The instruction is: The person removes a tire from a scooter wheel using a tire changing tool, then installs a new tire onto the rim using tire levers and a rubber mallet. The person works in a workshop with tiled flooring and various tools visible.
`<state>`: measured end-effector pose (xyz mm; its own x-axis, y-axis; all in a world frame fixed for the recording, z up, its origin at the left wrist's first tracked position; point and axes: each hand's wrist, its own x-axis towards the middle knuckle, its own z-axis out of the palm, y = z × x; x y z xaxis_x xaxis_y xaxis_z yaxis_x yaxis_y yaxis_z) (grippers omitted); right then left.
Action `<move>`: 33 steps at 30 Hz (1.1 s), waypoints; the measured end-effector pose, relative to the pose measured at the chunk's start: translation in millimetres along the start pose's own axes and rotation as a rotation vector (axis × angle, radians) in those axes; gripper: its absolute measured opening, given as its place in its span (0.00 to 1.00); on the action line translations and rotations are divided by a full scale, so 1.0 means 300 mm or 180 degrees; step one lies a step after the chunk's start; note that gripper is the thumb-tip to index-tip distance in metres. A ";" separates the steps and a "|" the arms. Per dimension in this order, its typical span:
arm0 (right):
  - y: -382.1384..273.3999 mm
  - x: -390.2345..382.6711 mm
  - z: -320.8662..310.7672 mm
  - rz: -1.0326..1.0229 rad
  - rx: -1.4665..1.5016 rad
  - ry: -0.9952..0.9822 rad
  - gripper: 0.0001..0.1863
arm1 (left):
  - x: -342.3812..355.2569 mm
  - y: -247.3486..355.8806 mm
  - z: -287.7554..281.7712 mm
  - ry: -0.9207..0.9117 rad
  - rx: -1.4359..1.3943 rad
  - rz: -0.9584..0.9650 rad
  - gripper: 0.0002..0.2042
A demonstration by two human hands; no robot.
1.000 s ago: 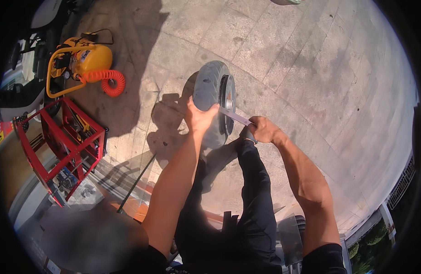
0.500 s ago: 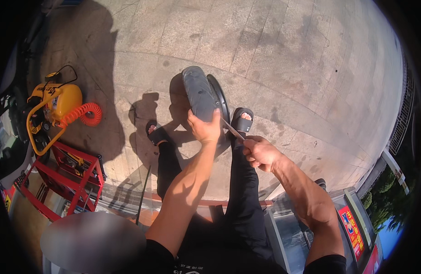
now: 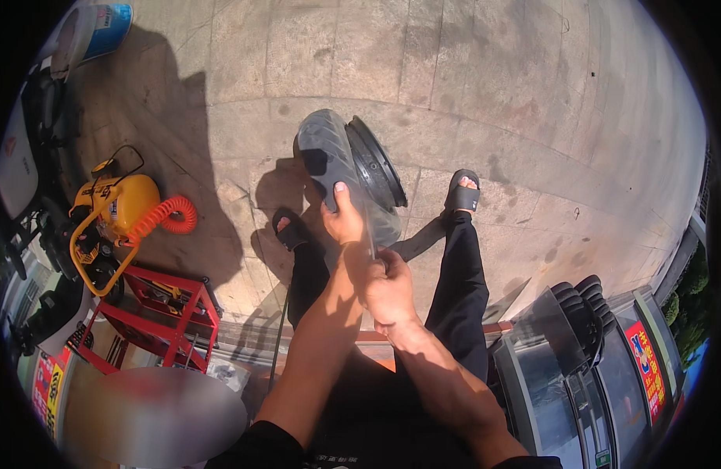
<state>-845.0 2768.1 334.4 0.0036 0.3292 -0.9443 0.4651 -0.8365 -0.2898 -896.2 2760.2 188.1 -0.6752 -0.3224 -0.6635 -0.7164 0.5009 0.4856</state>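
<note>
A black tyre (image 3: pixel 323 142) stands on edge between my feet, its tread facing up and to the left. Its dark wheel rim (image 3: pixel 373 160) juts out on the right side, partly out of the tyre. My left hand (image 3: pixel 344 223) grips the near part of the tyre, thumb along the tread; its other fingers are mostly hidden. Close beside it, my right hand (image 3: pixel 388 291) is closed round a thin metal tyre lever (image 3: pixel 371 244). The lever points away from me along the tyre's right side; where its tip ends I cannot make out.
At the left stand a yellow air compressor (image 3: pixel 134 205) with a coiled orange hose (image 3: pixel 177 215) and a red tool cart (image 3: pixel 145 320). A white and blue bucket (image 3: pixel 102 35) is at the far left. Several black tyres (image 3: pixel 583 316) are stacked beside a glass door (image 3: pixel 552 391) at the near right.
My right hand and the lever have come left, close to my left wrist. The wheel has tilted, showing more rim. My right foot has moved out to the right.
</note>
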 end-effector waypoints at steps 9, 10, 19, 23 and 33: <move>0.109 0.161 -0.077 -0.0747 -0.0375 0.0662 0.19 | -0.097 -0.006 0.138 -0.1181 -0.0402 -0.0619 0.55; 0.087 0.173 -0.089 -0.0654 -0.0399 0.0651 0.19 | -0.106 0.001 0.161 -0.1112 -0.0214 -0.0808 0.56; 0.043 0.204 -0.091 -0.0948 -0.0747 0.1010 0.22 | -0.126 0.012 0.177 -0.2001 -0.0189 -0.0792 0.52; 0.037 0.279 -0.148 -0.1046 -0.0901 0.0968 0.23 | -0.042 -0.050 0.255 -0.2124 0.0890 -0.0457 0.52; 0.027 0.291 0.009 -0.0623 -0.0466 0.0983 0.26 | 0.137 -0.043 0.261 -0.2798 0.1482 -0.0449 0.43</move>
<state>-843.4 2788.7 249.3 0.1580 0.6113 -0.7755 0.6046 -0.6808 -0.4135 -901.0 2803.4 110.0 -0.0854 0.2105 -0.9739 -0.5129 0.8287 0.2241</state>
